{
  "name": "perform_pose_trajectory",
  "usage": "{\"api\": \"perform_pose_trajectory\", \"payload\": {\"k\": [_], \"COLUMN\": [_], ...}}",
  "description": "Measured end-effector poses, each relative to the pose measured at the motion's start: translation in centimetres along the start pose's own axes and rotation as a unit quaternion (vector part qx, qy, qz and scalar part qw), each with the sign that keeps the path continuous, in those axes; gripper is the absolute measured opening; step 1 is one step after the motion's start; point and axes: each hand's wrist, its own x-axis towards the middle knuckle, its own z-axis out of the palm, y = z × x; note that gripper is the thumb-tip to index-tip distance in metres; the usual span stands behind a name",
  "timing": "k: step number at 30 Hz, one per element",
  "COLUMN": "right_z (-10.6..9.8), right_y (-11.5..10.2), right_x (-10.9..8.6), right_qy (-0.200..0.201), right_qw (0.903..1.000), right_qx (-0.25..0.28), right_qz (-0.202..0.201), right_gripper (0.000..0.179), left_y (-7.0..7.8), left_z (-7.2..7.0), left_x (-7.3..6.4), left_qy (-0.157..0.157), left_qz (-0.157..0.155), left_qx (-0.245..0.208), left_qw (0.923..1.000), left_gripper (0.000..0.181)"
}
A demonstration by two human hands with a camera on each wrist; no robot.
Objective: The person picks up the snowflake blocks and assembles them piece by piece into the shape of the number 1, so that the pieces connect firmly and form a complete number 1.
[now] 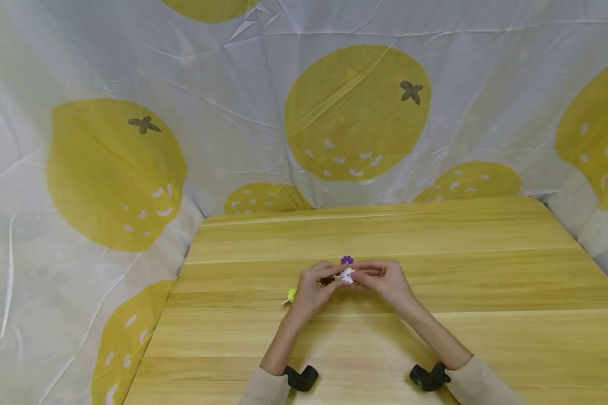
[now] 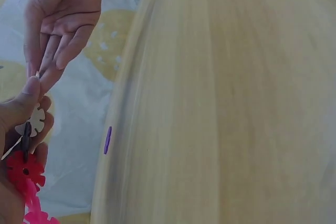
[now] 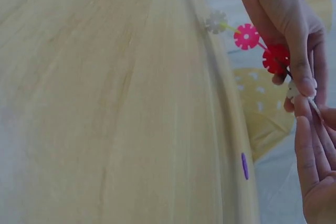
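My left hand [image 1: 314, 287] grips a chain of slotted plastic snowflake discs near its end. The chain shows a red disc [image 3: 275, 59], a pink disc [image 3: 246, 36] and a pale disc [image 3: 216, 22], with a yellow-green disc [image 1: 291, 294] out to the left in the head view. A dark disc [image 1: 327, 280] sits between the left fingers, beside a white disc [image 2: 37, 120]. The right hand [image 1: 387, 279] meets the left fingertips and pinches another white disc [image 3: 315, 109], seen edge-on in the right wrist view. Fingers partly hide where the white discs meet.
A purple disc [image 1: 347, 260] lies on the wooden table [image 1: 436, 236], just beyond the hands. Behind and beside the table hangs a pale cloth [image 1: 223, 112] printed with yellow fruit. Black wrist cameras [image 1: 302, 378] are strapped at both sleeves.
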Motion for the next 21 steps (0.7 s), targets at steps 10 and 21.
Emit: {"api": "perform_pose_trajectory", "payload": {"k": [10, 21], "right_z": [-1.9, -1.7], "right_y": [1.1, 1.7], "right_x": [1.6, 3.7], "right_qy": [0.011, 0.019], "right_qw": [0.9975, 0.9910], "right_qx": [-0.070, -0.123], "right_qz": [0.005, 0.048], "right_gripper": [0.037, 0.034], "left_y": [-0.3, -0.6], "left_z": [-1.7, -2.1], "left_x": [-0.2, -0.3], "left_qy": [-0.009, -0.022], "left_qz": [-0.032, -0.047], "left_qx": [0.039, 0.053], "left_qw": [0.9987, 0.9973], "left_gripper": [0.033, 0.033]}}
